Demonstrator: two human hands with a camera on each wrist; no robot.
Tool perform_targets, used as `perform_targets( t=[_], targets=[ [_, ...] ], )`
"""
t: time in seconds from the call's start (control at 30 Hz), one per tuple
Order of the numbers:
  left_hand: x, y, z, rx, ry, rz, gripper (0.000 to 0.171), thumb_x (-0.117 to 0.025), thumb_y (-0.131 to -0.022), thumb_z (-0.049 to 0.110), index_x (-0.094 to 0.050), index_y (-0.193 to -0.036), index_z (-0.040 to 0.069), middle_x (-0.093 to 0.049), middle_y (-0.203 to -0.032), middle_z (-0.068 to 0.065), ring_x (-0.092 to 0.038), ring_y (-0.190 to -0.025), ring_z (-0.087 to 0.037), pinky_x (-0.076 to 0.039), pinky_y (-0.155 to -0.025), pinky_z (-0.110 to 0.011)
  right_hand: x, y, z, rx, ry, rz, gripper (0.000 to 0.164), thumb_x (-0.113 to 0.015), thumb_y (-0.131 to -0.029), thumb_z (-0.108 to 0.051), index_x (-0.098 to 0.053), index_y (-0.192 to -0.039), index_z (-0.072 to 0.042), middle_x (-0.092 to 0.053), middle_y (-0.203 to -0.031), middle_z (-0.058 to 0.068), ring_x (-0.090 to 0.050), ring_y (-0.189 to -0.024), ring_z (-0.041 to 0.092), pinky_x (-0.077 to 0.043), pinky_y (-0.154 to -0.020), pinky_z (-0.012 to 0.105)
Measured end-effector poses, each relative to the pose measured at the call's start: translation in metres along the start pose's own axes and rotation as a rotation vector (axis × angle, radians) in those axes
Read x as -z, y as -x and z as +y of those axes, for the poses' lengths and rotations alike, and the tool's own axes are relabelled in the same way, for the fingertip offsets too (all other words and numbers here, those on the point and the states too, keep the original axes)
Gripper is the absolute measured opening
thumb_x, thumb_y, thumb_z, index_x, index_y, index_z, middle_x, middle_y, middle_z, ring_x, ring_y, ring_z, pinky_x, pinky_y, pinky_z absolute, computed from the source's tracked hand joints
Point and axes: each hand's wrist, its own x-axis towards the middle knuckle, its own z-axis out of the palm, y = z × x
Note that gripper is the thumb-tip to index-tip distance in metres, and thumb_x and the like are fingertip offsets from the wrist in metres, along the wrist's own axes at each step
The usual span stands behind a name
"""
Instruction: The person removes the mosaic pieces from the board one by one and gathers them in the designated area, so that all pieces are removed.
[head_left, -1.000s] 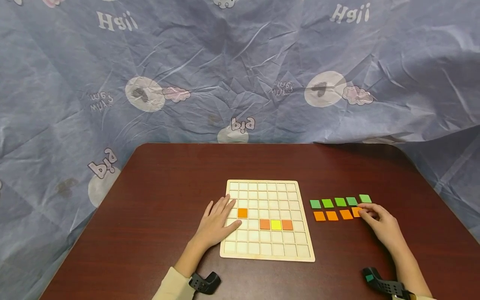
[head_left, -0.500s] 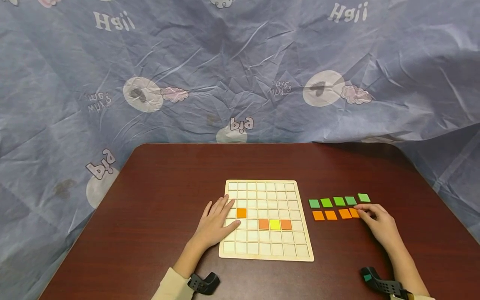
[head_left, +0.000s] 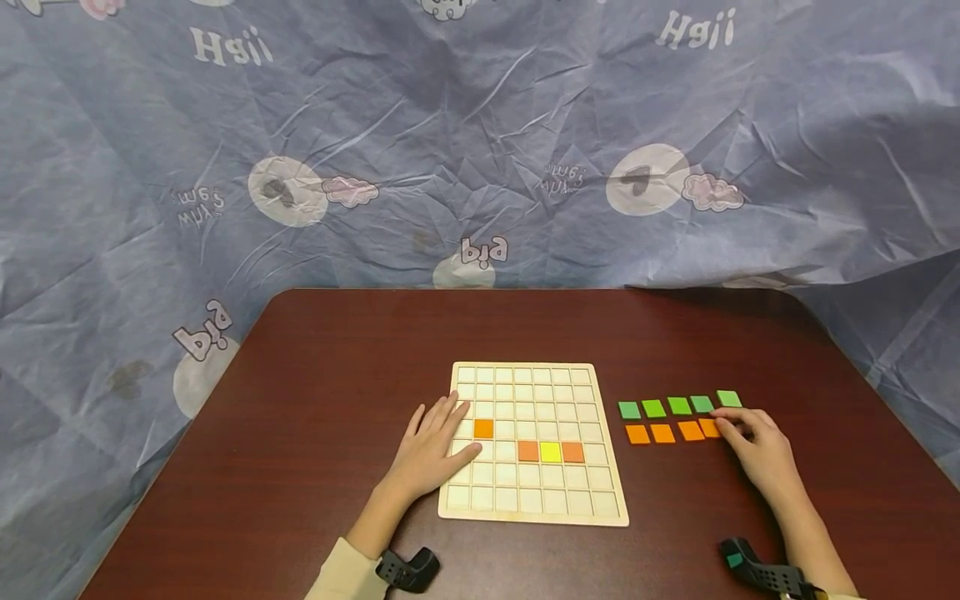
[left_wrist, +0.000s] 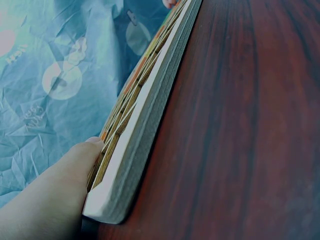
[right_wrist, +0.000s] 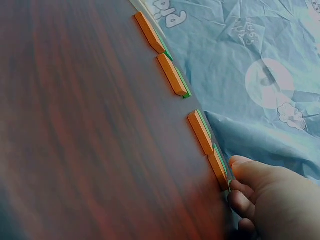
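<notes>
My left hand [head_left: 431, 446] lies with fingers spread over the left edge of a pale wooden grid board [head_left: 532, 520]. In the left wrist view, its thumb [left_wrist: 92, 142] rests at the board's raised rim [left_wrist: 102, 192]. The board bears an orange tile [head_left: 483, 428], a yellow tile [head_left: 551, 452] and two red-orange tiles [head_left: 528, 451] beside the yellow one. My right hand [head_left: 761, 450] pinches the rightmost orange tile [head_left: 708, 427] of a row at its right end, thumb and index finger curled. In the right wrist view, that tile [right_wrist: 218, 171] abuts its neighbour [right_wrist: 200, 132].
Right of the board, several green tiles [head_left: 678, 406] form a row behind the orange row [head_left: 663, 433]. The dark red-brown table [head_left: 360, 342] reaches back to a grey-blue printed cloth [head_left: 420, 125]. Both wrists wear black straps [head_left: 408, 571].
The right hand has slid the rightmost orange tile slightly left, up against its neighbour. The left hand stays on the board.
</notes>
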Motion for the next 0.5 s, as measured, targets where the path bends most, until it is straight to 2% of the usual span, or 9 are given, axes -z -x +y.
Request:
perform_targets(
  t=[0.13, 0.37, 0.5],
  targets=[
    [0.000, 0.000, 0.000, -0.001, 0.001, 0.005, 0.070, -0.039, -0.087, 0.060, -0.027, -0.144, 0.022, -0.019, -0.153, 0.001, -0.018, -0.141, -0.018, -0.007, -0.114, -0.047, -0.001, 0.000, -0.002, 0.002, -0.008, 0.021, 0.025, -0.051, -0.093, -0.024, -0.063, -0.106, -0.005, -0.048, -0.096, 0.003, -0.034, -0.070, -0.014, -0.030, -0.058, 0.019],
    [0.000, 0.000, 0.000, 0.003, 0.000, -0.001, 0.070, -0.038, -0.087, 0.060, -0.026, -0.145, 0.023, -0.019, -0.153, 0.001, -0.018, -0.141, -0.018, -0.007, -0.114, -0.047, -0.001, -0.001, -0.019, 0.013, -0.036, 0.072, 0.023, -0.052, -0.092, -0.022, -0.065, -0.104, -0.007, -0.043, -0.086, -0.017, -0.035, -0.068, -0.007, -0.028, -0.055, 0.018],
    [0.000, 0.000, 0.001, 0.005, 0.004, -0.004, 0.069, -0.039, -0.087, 0.060, -0.026, -0.145, 0.023, -0.019, -0.153, 0.001, -0.018, -0.141, -0.018, -0.006, -0.114, -0.047, -0.005, -0.003, -0.038, 0.027, -0.032, 0.084, 0.021, -0.054, -0.092, -0.021, -0.065, -0.103, -0.008, -0.044, -0.083, -0.013, -0.034, -0.065, -0.004, -0.029, -0.052, 0.018]
  ],
)
